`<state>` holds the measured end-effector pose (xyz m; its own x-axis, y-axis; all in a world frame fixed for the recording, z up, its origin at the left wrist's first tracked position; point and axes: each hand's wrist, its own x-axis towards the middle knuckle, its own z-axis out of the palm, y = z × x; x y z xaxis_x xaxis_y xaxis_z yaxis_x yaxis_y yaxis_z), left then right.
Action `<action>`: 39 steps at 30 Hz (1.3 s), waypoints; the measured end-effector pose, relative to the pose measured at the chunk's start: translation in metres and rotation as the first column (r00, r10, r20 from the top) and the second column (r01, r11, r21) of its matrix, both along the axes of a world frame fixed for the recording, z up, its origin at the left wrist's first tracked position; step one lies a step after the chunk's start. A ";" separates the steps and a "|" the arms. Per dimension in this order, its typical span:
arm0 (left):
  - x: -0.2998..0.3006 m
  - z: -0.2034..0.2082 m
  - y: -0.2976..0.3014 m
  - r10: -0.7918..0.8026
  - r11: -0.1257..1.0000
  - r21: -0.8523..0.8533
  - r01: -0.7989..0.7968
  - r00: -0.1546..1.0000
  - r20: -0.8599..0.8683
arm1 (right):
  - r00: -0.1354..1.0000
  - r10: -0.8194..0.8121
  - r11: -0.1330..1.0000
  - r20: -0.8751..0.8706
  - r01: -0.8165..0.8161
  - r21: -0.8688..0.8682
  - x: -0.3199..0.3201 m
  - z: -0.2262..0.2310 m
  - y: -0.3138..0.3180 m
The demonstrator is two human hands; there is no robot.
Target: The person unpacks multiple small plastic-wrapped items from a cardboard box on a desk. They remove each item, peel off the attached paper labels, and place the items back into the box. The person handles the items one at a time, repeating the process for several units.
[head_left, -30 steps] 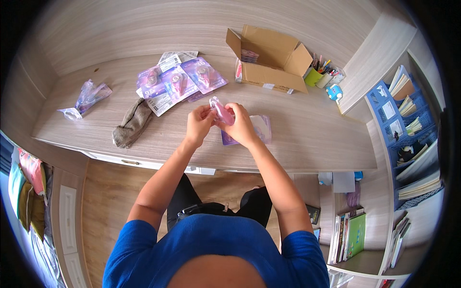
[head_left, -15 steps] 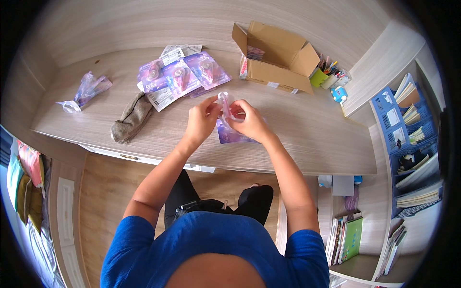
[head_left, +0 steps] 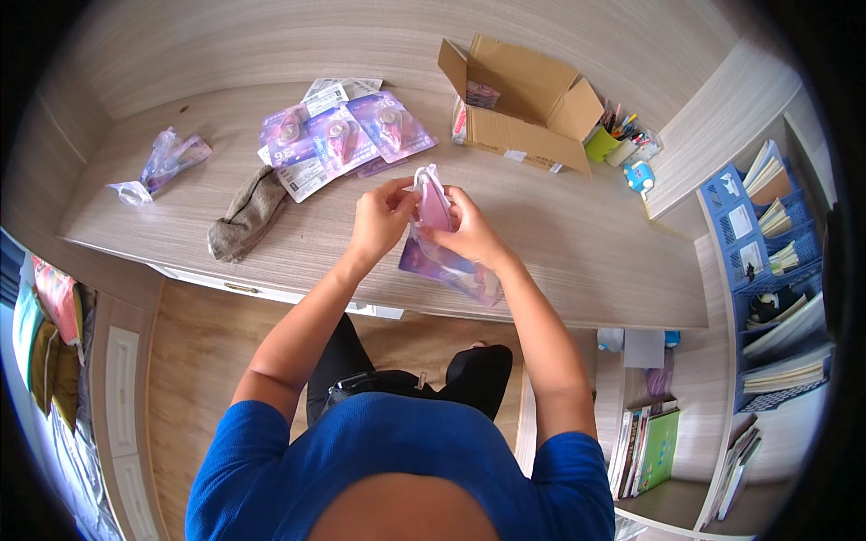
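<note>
A small pink blister pack [head_left: 432,200] is held above the wooden surface [head_left: 577,243], pinched between the left hand [head_left: 381,219] and the right hand [head_left: 466,233], with the fingers of both closed on its edges. It is judged light, thin and springy, with slick plastic, so it is best gripped at the card rim. A purple backing sheet [head_left: 446,269] lies beneath the hands, near the front edge. Similar purple packs [head_left: 347,137] are spread behind, a cardboard box [head_left: 521,104] stands to the right, and a grey pouch [head_left: 245,215] lies to the left. Open room is left on the right.
</note>
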<state>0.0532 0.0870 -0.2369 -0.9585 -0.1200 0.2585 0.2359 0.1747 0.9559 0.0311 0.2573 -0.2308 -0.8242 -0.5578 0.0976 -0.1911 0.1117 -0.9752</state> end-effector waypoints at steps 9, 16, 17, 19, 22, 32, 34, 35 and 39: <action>0.004 0.003 -0.002 0.045 0.996 0.073 -0.051 0.996 0.078 | 0.632 -0.073 0.885 -0.771 0.398 0.242 0.019 0.001 -0.006; 0.004 -0.011 -0.006 0.037 0.999 -0.023 -0.036 0.999 0.031 | 0.785 -0.299 0.869 -0.543 0.460 0.186 0.014 0.006 0.010; 0.007 -0.009 -0.008 0.069 0.995 -0.077 -0.068 0.998 0.000 | 0.793 -0.343 0.858 -0.504 0.483 0.175 0.016 0.010 0.015; 0.016 0.011 -0.005 0.112 0.977 -0.176 -0.122 0.991 -0.069 | 0.839 -0.465 0.884 -0.282 0.423 -0.200 0.015 0.008 0.034; 0.031 0.025 0.005 -0.221 0.851 -0.524 0.042 0.933 -0.283 | 0.852 -0.511 0.834 -0.110 0.462 -0.301 0.022 0.016 0.055; 0.041 0.022 -0.011 -0.319 0.766 -0.640 0.052 0.896 -0.308 | 0.882 -0.471 0.783 0.009 0.422 -0.457 0.064 0.029 0.099; 0.041 0.052 -0.045 -0.163 0.804 -0.573 -0.160 0.867 -0.471 | 0.890 -0.453 0.749 0.048 0.409 -0.521 0.075 0.042 0.111; 0.035 0.061 -0.070 -0.087 0.793 -0.554 -0.252 0.855 -0.512 | 0.898 -0.436 0.740 0.066 0.399 -0.541 0.083 0.048 0.115; 0.021 0.083 -0.183 0.329 0.486 -0.624 -0.612 0.789 -0.518 | 0.897 -0.416 0.723 0.146 0.424 -0.546 0.104 0.051 0.126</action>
<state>0.0738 -0.0965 -0.1539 -0.6710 -0.1644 0.7230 0.1237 0.9366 0.3278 0.1348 0.3838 -0.1799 -0.9644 -0.0063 0.2644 -0.2425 -0.3779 -0.8935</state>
